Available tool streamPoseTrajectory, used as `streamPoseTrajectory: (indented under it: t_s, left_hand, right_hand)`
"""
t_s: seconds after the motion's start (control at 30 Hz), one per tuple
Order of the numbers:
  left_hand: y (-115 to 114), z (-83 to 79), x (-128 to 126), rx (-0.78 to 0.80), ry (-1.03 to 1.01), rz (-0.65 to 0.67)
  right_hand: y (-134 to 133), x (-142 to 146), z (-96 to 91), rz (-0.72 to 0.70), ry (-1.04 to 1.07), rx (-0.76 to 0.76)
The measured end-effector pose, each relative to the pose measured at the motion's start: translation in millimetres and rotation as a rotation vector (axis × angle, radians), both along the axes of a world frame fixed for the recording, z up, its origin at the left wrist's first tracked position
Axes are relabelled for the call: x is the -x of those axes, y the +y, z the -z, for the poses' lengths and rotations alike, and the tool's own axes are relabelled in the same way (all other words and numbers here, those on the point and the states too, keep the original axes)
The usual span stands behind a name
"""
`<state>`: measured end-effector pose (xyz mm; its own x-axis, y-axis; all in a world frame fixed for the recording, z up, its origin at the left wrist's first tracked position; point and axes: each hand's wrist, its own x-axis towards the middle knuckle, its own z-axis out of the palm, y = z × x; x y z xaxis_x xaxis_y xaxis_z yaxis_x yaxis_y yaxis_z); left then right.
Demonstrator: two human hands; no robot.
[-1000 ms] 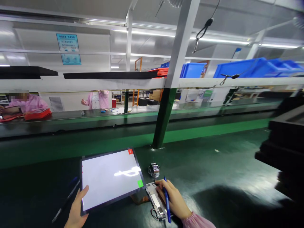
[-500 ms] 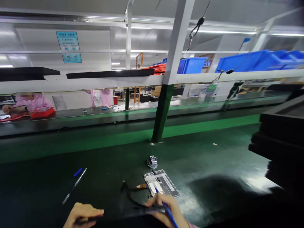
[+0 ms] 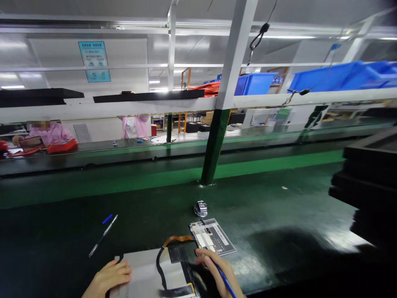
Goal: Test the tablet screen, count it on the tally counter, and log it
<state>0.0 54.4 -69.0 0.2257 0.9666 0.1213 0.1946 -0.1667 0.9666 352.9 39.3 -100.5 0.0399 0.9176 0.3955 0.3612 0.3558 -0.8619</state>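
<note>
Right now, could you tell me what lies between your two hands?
In the head view, the face-down panel with its black ribbon cable lies between the left hand and right hand.

Small metal hand tally counter [image 3: 200,208] on dark green worktop [image 3: 279,215]; loose slim pen [image 3: 103,236] lies left, blue cap [image 3: 107,219] beside. Blue plastic bins [image 3: 328,78] on upper shelf. Stacked black trays [image 3: 369,182] far right.

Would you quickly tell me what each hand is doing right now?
Left hand: open, resting on the flipped panel.
Right hand: closed on a blue pen.
</note>
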Motion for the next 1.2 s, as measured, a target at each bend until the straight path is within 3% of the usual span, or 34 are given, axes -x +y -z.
streamPoseTrajectory:
  t_s: [0.17, 0.27, 0.4, 0.63, 0.8, 0.9, 0.97, 1.03, 1.2]
  left_hand:
    - [16.8, 3.7, 12.2, -0.234, 0.46, 0.234]
    - [22.5, 2.4, 16.2, -0.346, 0.76, 0.4]
    - [22.7, 0.9, 15.6, -0.468, 0.913, 0.43]
    - [19.8, 0.9, 11.5, -0.416, 0.843, 0.39]
    - [19.2, -9.1, 13.3, -0.339, 0.974, 0.391]
    - [21.6, -18.0, 10.9, -0.314, 0.988, 0.28]
    - [24.4, -23.1, -1.5, -0.253, 0.874, 0.145]
    - [27.5, -25.6, -24.9, -0.145, 0.697, 0.056]
    - [34.1, -17.4, -95.9, 0.062, 0.45, 0.126]
  right_hand:
    - [1.2, 25.7, -4.3, -0.03, 0.057, 0.069]
    - [6.3, 38.5, -0.7, 0.065, 0.11, 0.177]
    - [13.3, 41.7, 5.4, 0.154, 0.154, 0.21]
    - [15.6, 41.8, -0.1, 0.166, 0.13, 0.189]
    - [12.9, 37.7, 0.5, 0.122, 0.155, 0.222]
    - [13.2, 28.4, -8.8, 0.091, 0.245, 0.237]
    - [17.9, 24.6, -23.7, 0.124, 0.251, 0.186]
    - [27.0, 27.9, -42.7, 0.104, 0.12, 0.108]
    - [57.7, 60.9, -73.9, -0.238, -0.224, 0.057]
